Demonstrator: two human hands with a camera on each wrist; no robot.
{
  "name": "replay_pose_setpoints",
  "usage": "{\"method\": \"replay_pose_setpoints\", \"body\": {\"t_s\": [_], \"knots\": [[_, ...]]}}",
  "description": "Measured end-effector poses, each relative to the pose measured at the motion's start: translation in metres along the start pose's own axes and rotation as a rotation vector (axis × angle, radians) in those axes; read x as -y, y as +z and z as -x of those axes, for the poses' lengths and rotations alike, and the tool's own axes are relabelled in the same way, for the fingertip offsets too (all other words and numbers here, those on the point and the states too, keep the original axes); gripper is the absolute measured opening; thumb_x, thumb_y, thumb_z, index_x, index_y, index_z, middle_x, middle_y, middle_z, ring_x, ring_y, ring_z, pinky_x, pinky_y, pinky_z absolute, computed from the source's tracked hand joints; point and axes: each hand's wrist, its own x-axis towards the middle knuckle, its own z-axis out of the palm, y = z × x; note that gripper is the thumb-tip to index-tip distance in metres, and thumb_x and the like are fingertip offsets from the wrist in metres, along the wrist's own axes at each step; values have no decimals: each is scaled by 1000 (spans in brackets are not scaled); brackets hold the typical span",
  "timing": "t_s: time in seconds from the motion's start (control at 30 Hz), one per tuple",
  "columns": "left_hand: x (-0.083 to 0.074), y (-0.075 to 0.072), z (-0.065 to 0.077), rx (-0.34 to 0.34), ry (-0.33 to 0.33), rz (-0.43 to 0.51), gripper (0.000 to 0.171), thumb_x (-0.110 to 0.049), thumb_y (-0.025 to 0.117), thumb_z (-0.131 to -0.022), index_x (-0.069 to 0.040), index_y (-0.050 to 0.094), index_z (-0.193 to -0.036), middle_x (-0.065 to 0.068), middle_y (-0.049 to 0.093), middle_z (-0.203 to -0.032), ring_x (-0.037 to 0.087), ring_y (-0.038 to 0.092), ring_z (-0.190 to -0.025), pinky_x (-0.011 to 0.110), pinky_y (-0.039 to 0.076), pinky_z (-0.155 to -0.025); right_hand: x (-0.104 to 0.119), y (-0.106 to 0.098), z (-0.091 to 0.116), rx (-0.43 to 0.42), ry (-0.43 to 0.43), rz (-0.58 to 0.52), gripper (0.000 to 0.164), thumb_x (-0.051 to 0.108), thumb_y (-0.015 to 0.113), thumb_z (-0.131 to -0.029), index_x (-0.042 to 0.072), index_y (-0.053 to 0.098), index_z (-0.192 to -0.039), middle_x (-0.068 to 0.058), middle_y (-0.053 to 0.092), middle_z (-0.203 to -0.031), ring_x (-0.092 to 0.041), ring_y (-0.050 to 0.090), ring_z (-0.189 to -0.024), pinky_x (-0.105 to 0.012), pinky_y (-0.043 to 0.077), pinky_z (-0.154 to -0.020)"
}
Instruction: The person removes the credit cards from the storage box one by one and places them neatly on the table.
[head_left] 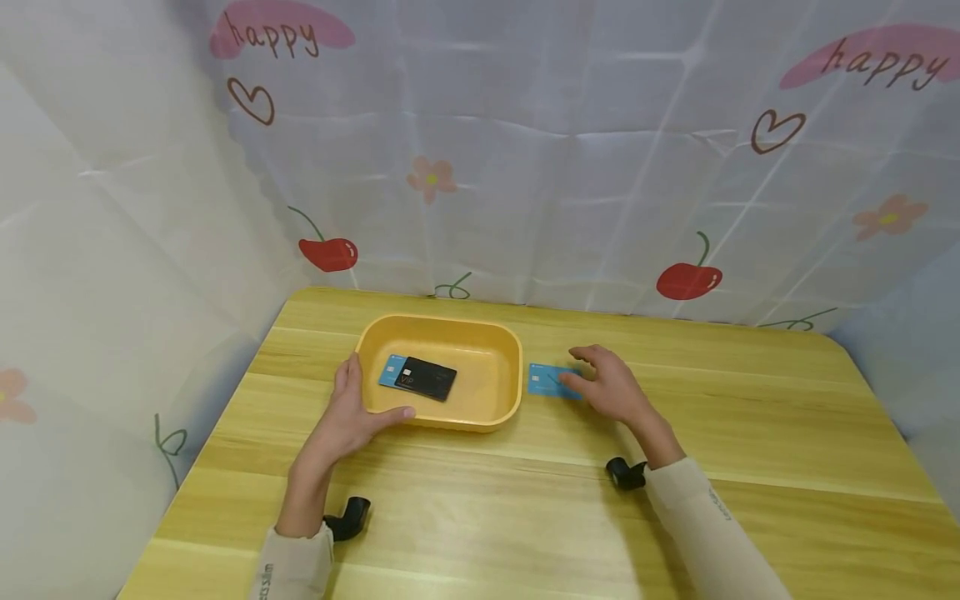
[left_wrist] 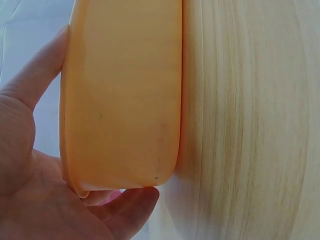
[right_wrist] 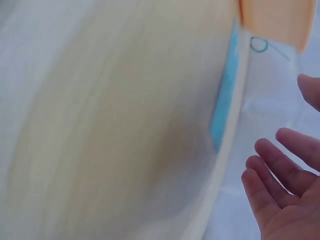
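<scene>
A white sheet (head_left: 525,183) printed with cherries and hearts hangs behind the far edge of my wood-grain table (head_left: 480,517). My left hand (head_left: 352,421) grips the yellow tub (head_left: 483,379) at its left end, thumb on the near rim, fingers bent round the end wall. Inside, toward the tub's left, a black card (head_left: 427,379) partly covers a blue one (head_left: 390,371). The loose blue card (head_left: 546,379) lies flat on the table, just right of the tub—apart from it—beneath my right hand (head_left: 611,387), whose fingers are spread and hold nothing. A card this thin gives little to pinch, I judge; I'd best come in low, press lightly and catch opposite edges—nails first—rather than scrape at its face, while my left grip steadies the tub without tilting it.
</scene>
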Motion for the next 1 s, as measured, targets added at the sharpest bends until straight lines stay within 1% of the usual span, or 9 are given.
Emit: {"method": "replay_pose_setpoints", "body": {"t_s": [0.1, 0.23, 0.33, 0.57, 0.73, 0.9, 1.0], "knots": [[0, 0, 0, -2, 3, 9, 133, -49, 83, -76, 3, -12, -154, 22, -7, -159, 42, 8, -145, 56, 18, -113, 9, 1, -1, -55, 0, -40, 44, 21, 66, -95, -8, 59, -128, -24, 60, -125, -40, 57, -113, -54, 46, -93], [0, 0, 0, -6, 7, 15, 134, -49, 83, -76, 3, -12, -154, 22, -7, -159, 42, 8, -145, 57, 18, -113, 27, 1, -3, -149, -14, -75, 35, 19, 66, -95, -7, 64, -119, -20, 64, -114, -36, 60, -102, -50, 50, -88], [0, 0, 0, -7, 8, 16, 134, -49, 83, -76, 3, -12, -154, 23, -7, -159, 43, 9, -145, 57, 19, -113, 41, 3, -4, -179, -36, -89, 34, 18, 68, -94, -6, 65, -117, -19, 65, -112, -34, 61, -100, -50, 50, -87], [2, 1, 0, -13, 28, 6, 133, -48, 83, -76, 4, -12, -154, 24, -5, -159, 43, 11, -144, 57, 20, -112, 70, 15, -7, -159, -120, -158, 34, 16, 67, -95, -7, 64, -119, -20, 64, -116, -36, 61, -104, -52, 49, -89], [3, 1, 0, -12, 21, 6, 134, -49, 83, -75, 3, -12, -154, 23, -7, -159, 43, 9, -145, 57, 20, -113, 87, 27, -9, -140, -180, -185, 34, 17, 68, -94, -5, 65, -121, -19, 65, -116, -37, 61, -104, -52, 50, -87], [3, 0, 1, -9, 12, 4, 135, -50, 83, -75, 3, -12, -154, 23, -7, -159, 42, 8, -145, 56, 19, -113, 100, 41, -11, -102, -196, -150, 46, 24, 70, -93, -5, 61, -128, -19, 63, -120, -36, 60, -109, -50, 50, -87], [3, 1, 0, -12, 16, 10, 135, -50, 84, -75, 4, -12, -154, 23, -6, -159, 42, 8, -145, 55, 19, -113, 104, 50, -13, -61, -177, -124, 54, 29, 72, -92, -5, 58, -132, -19, 61, -126, -35, 58, -114, -50, 49, -92]]}}
